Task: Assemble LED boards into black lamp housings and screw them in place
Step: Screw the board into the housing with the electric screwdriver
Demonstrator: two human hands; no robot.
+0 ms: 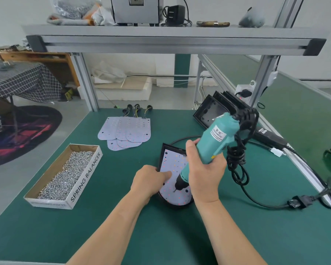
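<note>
A black lamp housing (163, 150) lies on the green table with a white LED board (173, 165) seated inside it. My right hand (204, 169) grips a teal electric screwdriver (214, 138), tilted, its black tip (177, 187) down on the near part of the board. My left hand (151, 180) rests on the housing's left edge, with its fingers pressing on the board. A fan of spare LED boards (126, 131) with wired connectors lies further back. Empty black housings (218, 108) lean stacked at the back right.
An open cardboard box (65, 175) full of silver screws sits at the left. The screwdriver's black cable (256, 199) loops across the right side to a plug. Aluminium frame posts (86, 83) and a shelf (172, 37) stand behind.
</note>
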